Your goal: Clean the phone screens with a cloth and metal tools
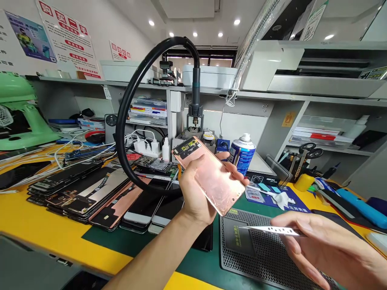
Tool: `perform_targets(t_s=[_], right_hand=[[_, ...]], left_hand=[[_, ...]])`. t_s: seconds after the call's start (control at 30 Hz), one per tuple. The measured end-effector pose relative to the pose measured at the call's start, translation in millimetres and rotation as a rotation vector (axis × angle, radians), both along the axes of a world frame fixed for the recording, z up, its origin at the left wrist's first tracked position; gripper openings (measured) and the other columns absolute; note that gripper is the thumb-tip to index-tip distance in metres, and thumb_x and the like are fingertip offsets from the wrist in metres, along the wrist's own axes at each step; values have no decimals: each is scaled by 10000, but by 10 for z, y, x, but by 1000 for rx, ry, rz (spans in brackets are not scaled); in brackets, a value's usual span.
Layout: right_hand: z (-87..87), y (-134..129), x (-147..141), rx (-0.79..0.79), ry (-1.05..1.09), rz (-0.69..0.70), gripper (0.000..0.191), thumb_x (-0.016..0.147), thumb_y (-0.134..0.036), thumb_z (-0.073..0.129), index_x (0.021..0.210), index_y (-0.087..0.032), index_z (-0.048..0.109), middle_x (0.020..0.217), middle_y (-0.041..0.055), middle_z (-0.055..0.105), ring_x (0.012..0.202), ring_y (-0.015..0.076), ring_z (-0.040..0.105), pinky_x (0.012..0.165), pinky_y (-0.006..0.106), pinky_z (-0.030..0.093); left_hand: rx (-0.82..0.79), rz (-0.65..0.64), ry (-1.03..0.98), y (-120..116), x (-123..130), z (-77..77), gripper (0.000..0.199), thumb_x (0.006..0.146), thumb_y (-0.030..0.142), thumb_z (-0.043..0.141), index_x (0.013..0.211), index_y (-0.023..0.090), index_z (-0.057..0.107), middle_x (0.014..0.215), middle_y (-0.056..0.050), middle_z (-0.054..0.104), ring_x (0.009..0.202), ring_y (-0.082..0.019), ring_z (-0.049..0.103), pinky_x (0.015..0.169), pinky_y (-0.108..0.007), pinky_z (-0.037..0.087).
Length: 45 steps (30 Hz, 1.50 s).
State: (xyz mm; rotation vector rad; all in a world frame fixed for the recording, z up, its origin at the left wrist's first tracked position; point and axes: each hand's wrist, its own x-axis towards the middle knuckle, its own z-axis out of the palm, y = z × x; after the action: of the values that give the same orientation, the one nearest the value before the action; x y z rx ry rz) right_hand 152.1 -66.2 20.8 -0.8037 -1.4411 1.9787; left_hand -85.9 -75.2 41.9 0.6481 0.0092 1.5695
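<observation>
My left hand (195, 185) is closed around a phone screen panel (216, 181), whose copper-coloured back faces me. A black strip with yellow marks crosses its upper end. The panel is raised and tilted, its lower right corner above a grey perforated mat (238, 255). At the right, my right hand (323, 241) pinches silver tweezers (272, 230) between thumb and forefinger. Their thin tips point left over the mat, apart from the panel. The other fingers of that hand are loosely curled below.
Stacked phone screens (87, 189) lie on the left of the yellow table (30, 225). A black flexible hose (121, 121) arches behind my left hand. A blue spray can (242, 153) stands behind the panel. Scissors (311, 151) stand upright at the right, near a blue-handled tool (361, 207).
</observation>
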Motion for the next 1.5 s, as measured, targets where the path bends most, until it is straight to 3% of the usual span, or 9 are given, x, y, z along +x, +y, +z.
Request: perform_targets(t_s=[0.17, 0.3, 0.43, 0.53, 0.63, 0.77, 0.93, 1.5], right_hand=[[-29, -9, -61, -17, 7, 65, 266, 845, -415, 679, 983, -196, 743, 554, 26, 620, 411, 103, 536, 445, 213, 373], [-25, 26, -172, -65, 22, 160, 225, 839, -371, 670, 944, -178, 716, 517, -11, 545, 336, 46, 374, 411, 204, 278], [77, 84, -339, -166, -48, 286, 212, 792, -334, 685, 922, -165, 693, 606, -28, 485, 402, 37, 275, 410, 196, 204], [114, 151, -467, -62, -202, 405, 369, 929, -471, 540, 936, -137, 697, 511, -71, 365, 399, 51, 237, 394, 194, 173], [45, 193, -571, 46, -245, 514, 437, 942, -506, 519, 926, -112, 708, 459, -82, 364, 368, 47, 235, 373, 195, 159], [-125, 157, -633, -37, -234, 492, 467, 911, -523, 556, 760, -99, 679, 458, -68, 386, 377, 43, 237, 380, 205, 148], [-249, 95, -591, 4, -231, 492, 497, 914, -574, 537, 884, -101, 689, 466, -102, 296, 406, 45, 193, 395, 209, 117], [-239, 121, -558, -26, -183, 427, 453, 893, -515, 597, 756, -99, 709, 457, -83, 332, 403, 49, 228, 398, 202, 149]], left_hand=[[-87, 20, -42, 32, -26, 11, 429, 864, 477, 462, 956, 111, 666, 757, -85, 611, 736, -250, 619, 813, -483, 492], [-120, 45, -40, 53, -52, 37, 435, 859, 478, 463, 931, 105, 675, 753, -94, 624, 720, -240, 615, 804, -480, 503], [-112, 30, -12, 59, -66, 43, 452, 867, 489, 455, 940, 100, 674, 756, -96, 627, 725, -246, 618, 798, -479, 499], [-95, -23, 5, 70, -73, 14, 454, 873, 481, 436, 950, 99, 670, 759, -98, 628, 732, -252, 621, 801, -481, 491], [-63, -81, 24, 89, -66, -32, 467, 878, 471, 407, 977, 90, 659, 772, -106, 624, 746, -261, 622, 803, -485, 481], [-73, -147, 64, 107, -21, -75, 502, 872, 466, 363, 1018, 75, 641, 776, -108, 609, 735, -270, 625, 789, -482, 467], [-111, -203, 130, 87, 62, -88, 507, 849, 453, 356, 1024, 67, 635, 761, -111, 598, 733, -268, 610, 791, -475, 454], [-126, -185, 226, 23, 153, -66, 458, 825, 432, 363, 962, 98, 644, 739, -92, 579, 661, -248, 584, 759, -451, 434]])
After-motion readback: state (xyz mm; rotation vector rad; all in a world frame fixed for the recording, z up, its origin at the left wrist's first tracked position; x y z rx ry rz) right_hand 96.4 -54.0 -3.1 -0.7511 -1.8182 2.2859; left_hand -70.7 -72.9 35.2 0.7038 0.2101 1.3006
